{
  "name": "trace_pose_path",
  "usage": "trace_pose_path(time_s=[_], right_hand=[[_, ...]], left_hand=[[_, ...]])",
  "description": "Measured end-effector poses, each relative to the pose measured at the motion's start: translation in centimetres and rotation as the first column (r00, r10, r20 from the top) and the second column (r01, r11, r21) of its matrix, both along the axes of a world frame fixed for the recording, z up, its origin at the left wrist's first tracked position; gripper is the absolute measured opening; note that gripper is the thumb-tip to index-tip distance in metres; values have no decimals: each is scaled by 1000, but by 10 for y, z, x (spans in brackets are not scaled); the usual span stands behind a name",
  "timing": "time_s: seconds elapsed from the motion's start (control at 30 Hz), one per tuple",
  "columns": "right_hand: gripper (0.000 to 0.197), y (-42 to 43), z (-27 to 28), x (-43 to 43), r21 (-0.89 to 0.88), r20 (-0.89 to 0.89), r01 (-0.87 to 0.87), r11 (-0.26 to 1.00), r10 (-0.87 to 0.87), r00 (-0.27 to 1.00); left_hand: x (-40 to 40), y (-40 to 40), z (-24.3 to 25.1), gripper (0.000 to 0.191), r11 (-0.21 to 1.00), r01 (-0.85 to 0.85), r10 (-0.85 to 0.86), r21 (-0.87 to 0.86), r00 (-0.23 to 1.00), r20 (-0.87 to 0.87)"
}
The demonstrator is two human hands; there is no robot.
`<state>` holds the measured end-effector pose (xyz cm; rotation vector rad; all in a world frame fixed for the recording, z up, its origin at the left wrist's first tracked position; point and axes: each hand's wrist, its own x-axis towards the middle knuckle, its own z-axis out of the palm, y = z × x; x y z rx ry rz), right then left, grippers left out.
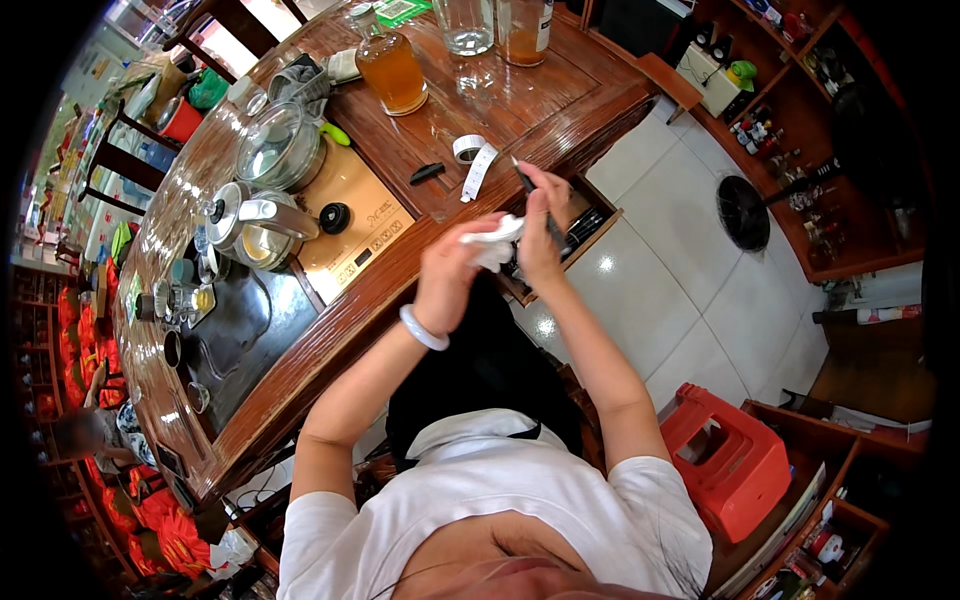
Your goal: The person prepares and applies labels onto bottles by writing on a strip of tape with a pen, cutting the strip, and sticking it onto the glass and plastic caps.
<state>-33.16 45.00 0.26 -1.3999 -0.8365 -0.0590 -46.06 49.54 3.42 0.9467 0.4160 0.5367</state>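
Note:
My left hand (450, 270), with a pale bangle (424, 328) on its wrist, holds a crumpled white tissue (495, 241) over the table's front edge. In my right hand (543, 232) is a dark uncapped pen (529, 180), its pale tip pointing up and away from me. The two hands are close together, with the tissue between them. Beyond them on the wooden table (450, 97) lies a roll of white printed label tape (478, 171), its free end uncurled. A black pen cap (427, 174) rests left of the roll.
An open drawer (581, 225) holding dark items sits below my right hand. A bottle of amber liquid (391, 71), a glass jar (465, 26), a kettle (259, 214) and a glass bowl (281, 146) stand on the table. A red plastic stool (724, 461) is at my right. Another person sits far left.

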Motion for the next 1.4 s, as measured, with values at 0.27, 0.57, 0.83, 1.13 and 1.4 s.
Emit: trace_pose_path(time_s=[0.27,0.57,0.83,1.13,1.4], right_hand=[[24,-1,4,34,-362,-162,-47,931,-13,987],[30,48,-20,43,-418,-358,-321,850,171,918],[17,52,-10,61,-437,-492,-535,723,306,815],[25,54,-15,70,-528,-353,-435,729,277,894],[25,53,-6,60,-601,-150,-218,769,160,976]], left_hand=[[-8,79,-5,15,764,21,346,645,831,-435],[27,93,-17,12,162,72,435,984,890,-137],[32,89,-32,19,101,28,330,995,942,-60],[38,97,-29,16,475,127,331,871,891,-311],[38,101,-32,9,625,119,334,772,853,-402]])
